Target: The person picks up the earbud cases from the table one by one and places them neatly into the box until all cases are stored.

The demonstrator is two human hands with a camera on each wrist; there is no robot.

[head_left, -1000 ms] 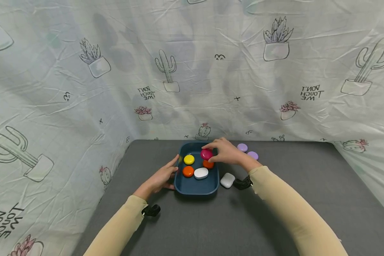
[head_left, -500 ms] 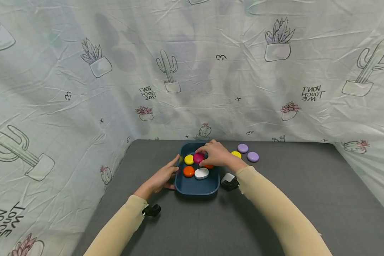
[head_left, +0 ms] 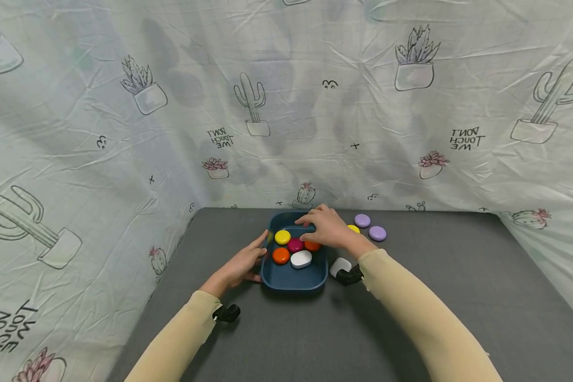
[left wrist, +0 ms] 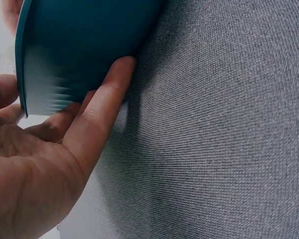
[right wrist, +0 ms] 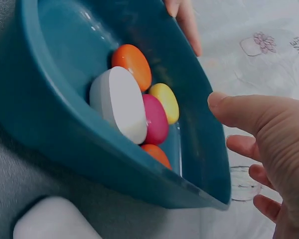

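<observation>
A dark blue tray (head_left: pixel 293 278) stands on the table in the head view. Inside it lie smooth rounded pieces: a yellow piece (head_left: pixel 283 237), a magenta piece (head_left: pixel 295 245), an orange piece (head_left: pixel 280 256), a second orange piece (head_left: pixel 312 246) partly under my right hand, and a white piece (head_left: pixel 301 259). With its fingers extended, my left hand (head_left: pixel 239 267) touches the tray's left outer wall; the left wrist view shows a long finger (left wrist: pixel 102 107) against it. Over the tray's far right side hovers my right hand (head_left: pixel 328 227), fingers apart and holding nothing, as the right wrist view shows.
Right of the tray, a white piece (head_left: pixel 340 266) lies beside my right wrist. Farther back are two lilac pieces (head_left: pixel 378 233) and a yellow piece (head_left: pixel 354 228) partly hidden by my hand. A printed cloth (head_left: pixel 286 106) hangs behind the grey table (head_left: pixel 439 265).
My right hand carried the magenta piece left, let go of it between the yellow and orange pieces, and drew slightly back and up. My left hand stayed at the tray.
</observation>
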